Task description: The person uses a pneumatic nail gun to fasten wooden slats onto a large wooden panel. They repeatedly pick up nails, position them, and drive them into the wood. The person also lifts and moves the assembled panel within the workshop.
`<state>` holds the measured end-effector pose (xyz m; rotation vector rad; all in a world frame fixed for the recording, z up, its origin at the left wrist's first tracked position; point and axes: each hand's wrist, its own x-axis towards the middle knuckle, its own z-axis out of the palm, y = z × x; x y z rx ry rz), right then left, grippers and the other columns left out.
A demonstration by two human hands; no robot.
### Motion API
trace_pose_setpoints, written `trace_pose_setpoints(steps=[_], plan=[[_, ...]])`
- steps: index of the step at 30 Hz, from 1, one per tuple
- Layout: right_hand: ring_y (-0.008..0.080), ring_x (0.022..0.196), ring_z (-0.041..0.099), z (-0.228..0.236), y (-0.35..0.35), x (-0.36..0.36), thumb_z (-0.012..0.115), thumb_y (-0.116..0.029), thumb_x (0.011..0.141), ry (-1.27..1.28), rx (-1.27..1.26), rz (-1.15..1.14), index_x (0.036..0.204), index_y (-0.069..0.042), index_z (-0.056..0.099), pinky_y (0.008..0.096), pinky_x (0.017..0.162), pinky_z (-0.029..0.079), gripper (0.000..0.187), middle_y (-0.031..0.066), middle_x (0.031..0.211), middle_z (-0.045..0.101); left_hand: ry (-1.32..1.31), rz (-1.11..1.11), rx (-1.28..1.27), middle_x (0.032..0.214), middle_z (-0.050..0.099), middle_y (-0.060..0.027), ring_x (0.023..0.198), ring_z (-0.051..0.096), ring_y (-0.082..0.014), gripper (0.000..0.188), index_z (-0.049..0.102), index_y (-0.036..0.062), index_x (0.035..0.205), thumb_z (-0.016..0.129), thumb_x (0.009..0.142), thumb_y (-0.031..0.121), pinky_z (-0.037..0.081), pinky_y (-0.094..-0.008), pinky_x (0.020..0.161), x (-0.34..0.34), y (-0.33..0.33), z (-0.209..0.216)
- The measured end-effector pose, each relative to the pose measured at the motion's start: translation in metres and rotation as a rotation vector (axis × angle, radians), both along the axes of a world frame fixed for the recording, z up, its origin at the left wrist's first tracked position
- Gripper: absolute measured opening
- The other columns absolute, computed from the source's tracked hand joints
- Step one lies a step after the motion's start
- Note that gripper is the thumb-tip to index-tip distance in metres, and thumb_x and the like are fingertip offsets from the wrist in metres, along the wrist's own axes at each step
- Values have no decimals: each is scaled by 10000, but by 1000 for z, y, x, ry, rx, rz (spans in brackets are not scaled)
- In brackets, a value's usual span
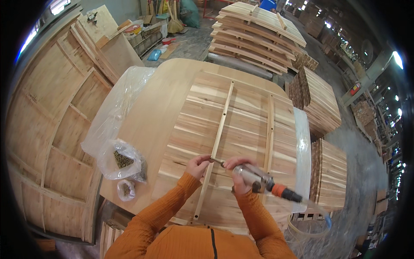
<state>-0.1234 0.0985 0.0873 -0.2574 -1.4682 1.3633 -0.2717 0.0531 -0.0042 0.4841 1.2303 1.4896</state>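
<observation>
An air-powered screwdriver (pixel 253 176) with a silver body and an orange band is gripped in my right hand (pixel 242 170). Its bit points left, over a narrow wooden batten (pixel 222 123) with dark holes along it. At the bit's tip, the fingers of my left hand (pixel 197 167) are pinched together; whatever small piece they hold is hidden. The batten lies across a striped wooden panel (pixel 185 140), and a second batten (pixel 270 121) runs beside it on the right. Left of the panel, an open plastic bag (pixel 113 166) holds many small brownish screws.
A smaller bag (pixel 126 190) sits near the table's left edge. Plastic sheeting (pixel 116 110) drapes over that side of the pale tabletop (pixel 142 112). An air hose (pixel 308 235) hangs at right. Board stacks (pixel 254 41) stand behind and to the right; large framed panels (pixel 51 129) lean at left.
</observation>
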Motion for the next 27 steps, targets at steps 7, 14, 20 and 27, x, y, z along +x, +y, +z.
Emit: trace_pose_setpoints(steps=[7,14,20,27], plan=[[100,737,546,-8,162,-61,601,-44,722,-156,18,-164,1031,0,442,242,686,460,350,63,883,559,-152,-236,-98,636,534,-41,331,314,-52,484,421,148,1265,454,796,33,230,-201,296,-41,154,-6],[95,614,547,-28,249,-105,607,-44,717,-140,-112,-174,940,-4,509,231,560,454,247,25,791,556,-231,-337,-111,474,356,15,313,282,-85,486,427,184,1263,415,803,25,213,-236,295,-65,226,-42],[70,565,502,-46,263,-130,625,-88,703,-276,-170,-135,893,-9,534,224,551,427,225,-6,670,546,-177,-258,-158,480,363,7,313,281,-98,525,392,171,1286,445,786,21,227,-257,294,-73,238,-68],[89,559,454,-75,269,-146,628,-109,668,-463,-47,-195,739,-11,518,258,542,409,163,-3,611,497,-556,170,-30,919,556,-132,719,554,-156,506,293,-38,1286,498,830,42,482,-247,553,-74,207,-96]])
